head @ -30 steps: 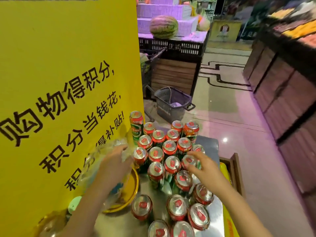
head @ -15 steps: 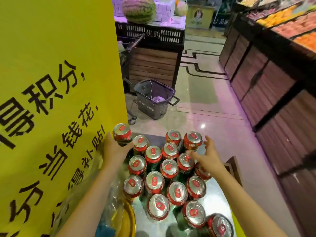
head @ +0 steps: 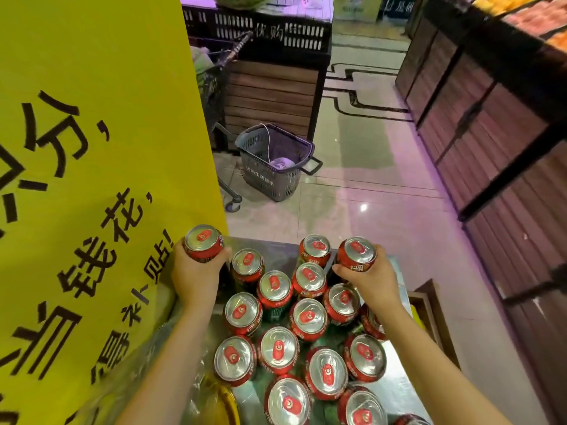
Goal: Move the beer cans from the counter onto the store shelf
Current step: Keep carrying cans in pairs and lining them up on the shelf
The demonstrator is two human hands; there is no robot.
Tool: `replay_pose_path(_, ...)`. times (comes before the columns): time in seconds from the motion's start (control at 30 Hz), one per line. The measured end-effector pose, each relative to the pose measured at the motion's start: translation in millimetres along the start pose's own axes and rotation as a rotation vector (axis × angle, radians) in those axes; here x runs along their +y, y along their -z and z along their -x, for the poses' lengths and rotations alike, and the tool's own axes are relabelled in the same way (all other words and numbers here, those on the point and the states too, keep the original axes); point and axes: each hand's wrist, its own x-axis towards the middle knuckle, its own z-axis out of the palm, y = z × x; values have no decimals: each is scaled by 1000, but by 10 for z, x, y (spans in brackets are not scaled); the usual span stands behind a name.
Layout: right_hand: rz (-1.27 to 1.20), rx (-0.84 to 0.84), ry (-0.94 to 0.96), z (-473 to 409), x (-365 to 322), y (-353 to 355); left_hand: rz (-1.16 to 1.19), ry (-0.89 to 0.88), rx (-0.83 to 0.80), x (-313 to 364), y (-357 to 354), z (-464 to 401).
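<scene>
Your left hand [head: 196, 276] is wrapping its fingers [head: 222, 252] round the far-left can [head: 203, 243]; your right hand [head: 369, 279] is gripping the far-right can [head: 357, 253]. Both are standing upright, tabs up, among the cans [head: 277, 348] crowding the worktop [head: 399, 391]. Rigid, smooth (probably full and weighty): keep gripping the sidewalls.

The yellow sign [head: 92, 179] is running off the left edge, cutting its black lettering. Cans [head: 362, 409] at the bottom edge are showing only partly. The watermelon [head: 239, 0] is getting cropped at the top. The basket's [head: 273, 162] small print is staying unreadable.
</scene>
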Motion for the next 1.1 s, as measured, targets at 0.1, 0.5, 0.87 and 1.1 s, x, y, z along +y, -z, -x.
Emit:
replay_pose_path(0.1, -60, 9, 0, -16, -3, 76, -1, -59, 23, 6, 51, 0)
replay_pose_path(0.5, -379, 185, 220, 379, -677, 1178, 368, -379, -8, 1195, 606, 452)
replay_pose_path(0.87, -652, 217, 280, 1664, -685, 2264, 688, -415, -546, 1712, 735, 1896)
replay_pose_path(1.1, -589, 388, 161, 2707, -104, 2999, 596, -325, -843, 1618, 578, 3068)
